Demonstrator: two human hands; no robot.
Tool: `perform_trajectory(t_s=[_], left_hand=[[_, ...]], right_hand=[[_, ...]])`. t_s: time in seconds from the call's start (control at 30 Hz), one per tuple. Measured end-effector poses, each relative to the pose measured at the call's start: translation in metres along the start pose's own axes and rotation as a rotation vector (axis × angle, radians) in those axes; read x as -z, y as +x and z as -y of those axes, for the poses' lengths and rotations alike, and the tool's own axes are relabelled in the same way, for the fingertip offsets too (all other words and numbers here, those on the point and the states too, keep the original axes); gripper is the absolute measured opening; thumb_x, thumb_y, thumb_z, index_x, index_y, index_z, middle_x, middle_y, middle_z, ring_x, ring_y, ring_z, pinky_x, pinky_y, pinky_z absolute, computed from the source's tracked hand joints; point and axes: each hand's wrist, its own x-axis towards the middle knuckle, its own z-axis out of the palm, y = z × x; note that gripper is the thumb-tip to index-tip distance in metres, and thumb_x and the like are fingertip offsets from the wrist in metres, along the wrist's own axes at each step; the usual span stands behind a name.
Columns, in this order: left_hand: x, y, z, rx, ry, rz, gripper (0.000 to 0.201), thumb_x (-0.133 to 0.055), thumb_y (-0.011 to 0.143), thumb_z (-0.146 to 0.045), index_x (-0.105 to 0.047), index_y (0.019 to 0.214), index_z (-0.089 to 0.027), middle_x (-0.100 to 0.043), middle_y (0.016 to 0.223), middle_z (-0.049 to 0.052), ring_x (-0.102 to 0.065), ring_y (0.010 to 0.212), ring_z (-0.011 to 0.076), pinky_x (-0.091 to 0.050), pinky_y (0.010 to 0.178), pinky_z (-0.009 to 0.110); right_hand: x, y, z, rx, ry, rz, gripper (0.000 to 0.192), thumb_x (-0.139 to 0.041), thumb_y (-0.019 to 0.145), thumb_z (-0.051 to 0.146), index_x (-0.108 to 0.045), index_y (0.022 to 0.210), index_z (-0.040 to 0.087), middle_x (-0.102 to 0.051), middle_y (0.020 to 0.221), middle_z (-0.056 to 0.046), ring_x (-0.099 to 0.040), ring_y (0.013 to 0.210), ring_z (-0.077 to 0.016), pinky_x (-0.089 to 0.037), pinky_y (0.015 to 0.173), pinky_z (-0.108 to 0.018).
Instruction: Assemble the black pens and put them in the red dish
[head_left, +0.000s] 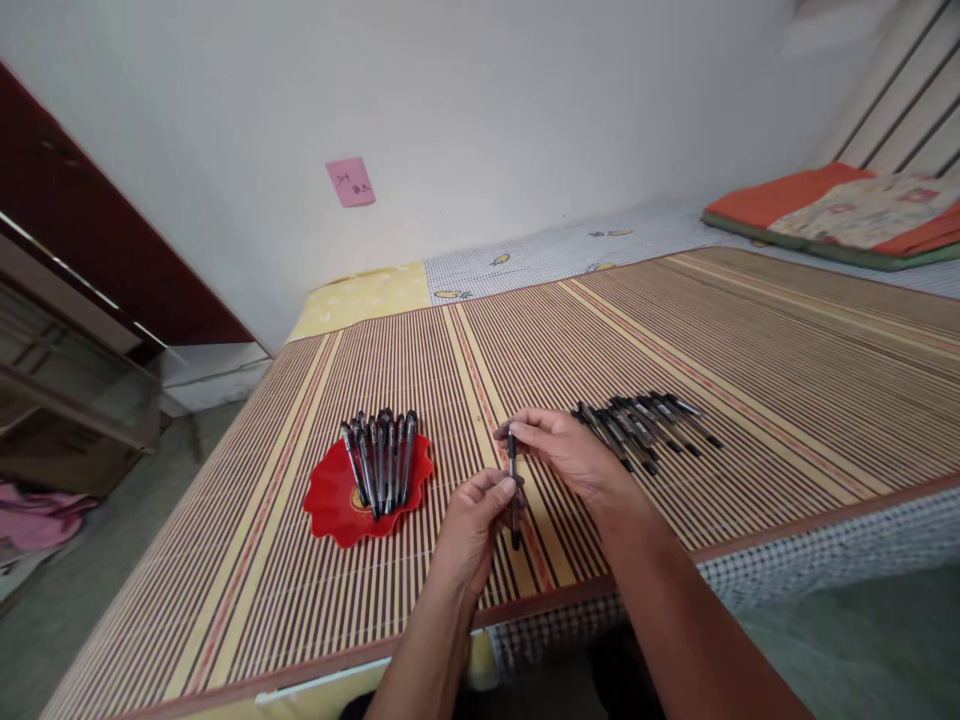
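Fingertips of both hands pinch one black pen held above the striped mat: the right hand grips its upper end, the left hand its middle. Its long axis runs nearly straight toward and away from the person, lower tip pointing back at them. Capped pens fill a red dish to the left; a loose row of pens lies just right of the right hand.
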Motion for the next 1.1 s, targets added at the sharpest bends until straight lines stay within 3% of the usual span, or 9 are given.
perform_trajectory(t_s=[0.37,0.7,0.93,1.0,1.1], left_hand=[[-0.001,0.001,0.0,-0.002,-0.02,-0.028,0.032,-0.091,0.063,-0.026,-0.064,0.074,-0.015,-0.061,0.066,-0.002,-0.053,0.057,0.008,-0.041,0.056,0.018],[-0.003,-0.003,-0.002,0.051,0.039,0.076,0.029,-0.081,0.077,-0.037,-0.076,0.089,-0.011,-0.066,0.071,0.003,-0.056,0.062,0.0094,-0.042,0.06,0.019],[0.0,-0.001,0.002,0.028,0.001,0.002,0.025,-0.089,0.066,-0.03,-0.072,0.077,-0.014,-0.065,0.067,0.0,-0.055,0.057,0.008,-0.041,0.054,0.018],[-0.002,-0.001,-0.001,0.017,-0.016,-0.047,0.029,-0.092,0.061,-0.028,-0.07,0.074,-0.015,-0.065,0.066,-0.001,-0.056,0.055,0.0072,-0.043,0.054,0.017],[-0.005,-0.001,-0.006,-0.016,-0.006,-0.12,0.035,-0.095,0.056,-0.029,-0.07,0.076,-0.014,-0.063,0.063,-0.003,-0.051,0.051,0.0047,-0.04,0.05,0.014]], right_hand=[[0.0,-0.001,-0.002,-0.005,0.002,0.039,0.022,-0.075,0.08,0.039,-0.074,0.087,0.018,-0.066,0.077,0.0,-0.063,0.074,-0.0133,-0.05,0.075,-0.028],[-0.001,-0.003,0.003,0.009,0.02,0.026,0.023,-0.076,0.08,0.04,-0.074,0.085,0.018,-0.07,0.082,-0.001,-0.064,0.076,-0.0137,-0.051,0.075,-0.028],[-0.007,-0.003,0.006,-0.02,0.039,-0.01,0.026,-0.078,0.075,0.041,-0.074,0.087,0.019,-0.072,0.084,-0.002,-0.066,0.078,-0.0142,-0.053,0.079,-0.03],[-0.002,0.0,0.008,0.039,0.036,-0.106,0.026,-0.078,0.075,0.039,-0.074,0.091,0.019,-0.074,0.085,-0.003,-0.067,0.077,-0.0147,-0.054,0.077,-0.03],[0.016,0.004,0.011,0.225,0.024,-0.482,0.024,-0.076,0.074,0.037,-0.072,0.09,0.019,-0.074,0.083,-0.003,-0.067,0.072,-0.0139,-0.054,0.07,-0.028]])
